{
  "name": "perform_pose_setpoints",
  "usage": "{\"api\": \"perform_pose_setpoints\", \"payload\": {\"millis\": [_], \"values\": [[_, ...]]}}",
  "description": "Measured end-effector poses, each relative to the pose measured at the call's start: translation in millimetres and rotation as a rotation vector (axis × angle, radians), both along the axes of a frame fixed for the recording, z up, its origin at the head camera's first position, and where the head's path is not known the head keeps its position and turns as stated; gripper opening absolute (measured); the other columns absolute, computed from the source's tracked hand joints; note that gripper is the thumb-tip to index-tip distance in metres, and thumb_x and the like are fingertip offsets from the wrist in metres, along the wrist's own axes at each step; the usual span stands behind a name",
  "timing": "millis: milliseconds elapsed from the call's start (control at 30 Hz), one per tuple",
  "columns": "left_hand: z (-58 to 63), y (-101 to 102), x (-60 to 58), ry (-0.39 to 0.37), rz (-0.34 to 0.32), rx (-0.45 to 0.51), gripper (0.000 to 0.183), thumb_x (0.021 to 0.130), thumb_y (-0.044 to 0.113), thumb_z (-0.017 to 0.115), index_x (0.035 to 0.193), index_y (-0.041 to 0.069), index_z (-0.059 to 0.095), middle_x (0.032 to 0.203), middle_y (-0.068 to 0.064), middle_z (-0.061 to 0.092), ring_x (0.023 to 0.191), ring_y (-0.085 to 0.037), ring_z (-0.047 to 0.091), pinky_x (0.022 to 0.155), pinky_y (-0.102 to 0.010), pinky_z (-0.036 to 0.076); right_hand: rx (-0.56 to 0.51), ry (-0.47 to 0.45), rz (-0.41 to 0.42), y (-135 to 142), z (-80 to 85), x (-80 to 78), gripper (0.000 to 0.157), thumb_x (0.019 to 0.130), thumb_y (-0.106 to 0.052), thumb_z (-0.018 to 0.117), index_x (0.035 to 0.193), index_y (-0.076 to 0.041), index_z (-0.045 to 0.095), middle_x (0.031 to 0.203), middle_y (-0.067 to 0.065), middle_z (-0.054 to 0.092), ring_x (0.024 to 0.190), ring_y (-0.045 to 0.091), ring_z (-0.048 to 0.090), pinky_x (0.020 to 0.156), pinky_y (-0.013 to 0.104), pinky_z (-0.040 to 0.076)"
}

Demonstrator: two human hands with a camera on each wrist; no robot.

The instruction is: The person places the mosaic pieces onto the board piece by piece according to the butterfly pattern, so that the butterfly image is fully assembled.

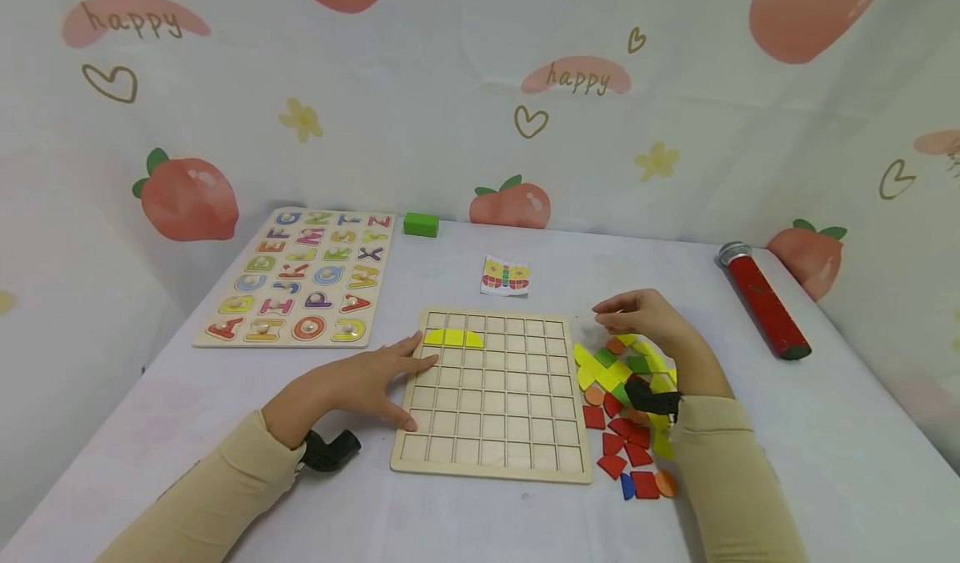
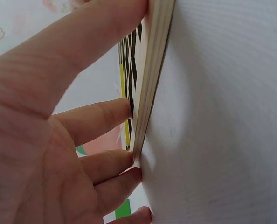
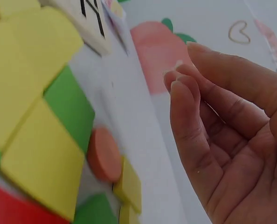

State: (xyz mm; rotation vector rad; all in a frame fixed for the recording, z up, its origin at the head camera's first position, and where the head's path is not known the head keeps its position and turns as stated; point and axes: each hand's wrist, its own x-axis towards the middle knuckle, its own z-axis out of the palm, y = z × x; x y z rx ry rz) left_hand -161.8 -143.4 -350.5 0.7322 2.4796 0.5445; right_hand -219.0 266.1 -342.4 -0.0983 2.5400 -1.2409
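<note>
A wooden grid board [image 1: 495,404] lies on the table, with a short row of yellow pieces [image 1: 454,338] in its upper left cells. My left hand [image 1: 367,379] rests at the board's left edge with fingers spread; in the left wrist view its fingertips touch the board's side [image 2: 152,70]. Above the far end of a pile of flat coloured pieces [image 1: 637,454] hovers my right hand [image 1: 648,317]. Its fingers are loosely bent, and the right wrist view shows nothing between thumb and fingertips. Yellow, green and red pieces and an orange disc [image 3: 104,154] lie below it.
At the back left is a letter puzzle board [image 1: 300,279], with a green block [image 1: 422,225] beside it. A small butterfly pattern card [image 1: 506,276] lies behind the grid board. On the far right is a red cylinder [image 1: 765,304] with a silver end. A patterned cloth hangs behind.
</note>
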Motion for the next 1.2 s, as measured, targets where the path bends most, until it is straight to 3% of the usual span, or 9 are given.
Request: {"api": "perform_pose_setpoints", "payload": {"millis": [200,367,700,1033,1200], "values": [[-0.2,-1,0.2,0.0,0.004,0.005,0.091,0.069,0.048,0.077,0.146,0.023,0.034,0.158,-0.01,0.006,0.144,-0.033,0.011,0.114,-0.053,0.022,0.022,-0.044,-0.051,17,-6.1,5.6,0.047,0.089,-0.032,0.062,0.125,-0.002,0.057,0.123,0.015,0.061,0.101,0.02,0.058,0.095,0.037,0.048],[0.4,-1,0.8,-0.002,0.006,0.005,0.091,0.07,0.048,0.077,0.146,0.023,0.033,0.158,-0.01,0.006,0.144,-0.034,0.012,0.113,-0.054,0.022,0.039,-0.035,-0.047,24,-12.6,9.4,0.044,0.088,-0.027,0.064,0.122,-0.001,0.058,0.122,0.018,0.06,0.107,0.025,0.052,0.097,0.042,0.045],[2.4,-1,1.0,-0.009,0.006,0.01,0.09,0.07,0.047,0.077,0.145,0.021,0.034,0.158,-0.01,0.005,0.144,-0.033,0.011,0.114,-0.053,0.022,0.054,0.036,0.088,36,-30.7,4.9,0.036,0.083,-0.016,0.07,0.113,0.002,0.064,0.108,0.014,0.065,0.085,0.018,0.052,0.072,0.018,0.049],[0.4,1,0.6,0.002,0.003,-0.013,0.091,0.069,0.048,0.077,0.145,0.024,0.034,0.158,-0.01,0.005,0.144,-0.033,0.012,0.113,-0.053,0.023,0.097,0.06,0.126,31,-26.3,6.6,0.028,0.082,-0.013,0.07,0.107,0.001,0.068,0.097,0.011,0.06,0.086,0.02,0.048,0.071,0.018,0.047],[-0.3,1,0.4,0.006,0.004,-0.02,0.091,0.069,0.049,0.077,0.145,0.024,0.034,0.158,-0.009,0.005,0.145,-0.032,0.012,0.114,-0.051,0.024,0.098,0.04,0.104,31,-28.6,4.7,0.029,0.081,-0.012,0.071,0.105,0.003,0.065,0.091,0.009,0.058,0.083,0.021,0.048,0.07,0.018,0.047]]}}
